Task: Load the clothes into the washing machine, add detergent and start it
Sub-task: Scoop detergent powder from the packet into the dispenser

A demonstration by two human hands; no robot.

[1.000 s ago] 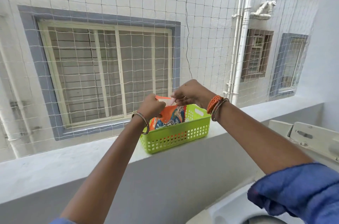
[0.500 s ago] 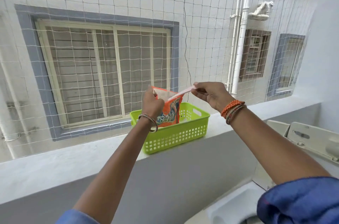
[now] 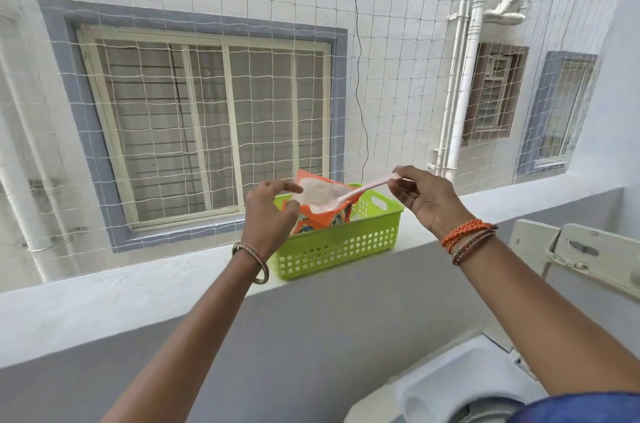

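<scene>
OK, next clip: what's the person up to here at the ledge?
A person is scooping detergent. The left hand holds open the orange detergent bag, which stands in a green basket on the ledge. The right hand pinches the handle of a pale spoon whose bowl sits at the bag's mouth. The washing machine shows at lower right; nothing has been added yet.

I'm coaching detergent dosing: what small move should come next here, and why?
Probably carry the spoon level toward the washing machine. The right hand pinches its handle, its bowl sits at the mouth of the detergent packet, which the left hand steadies in the green basket.
</scene>
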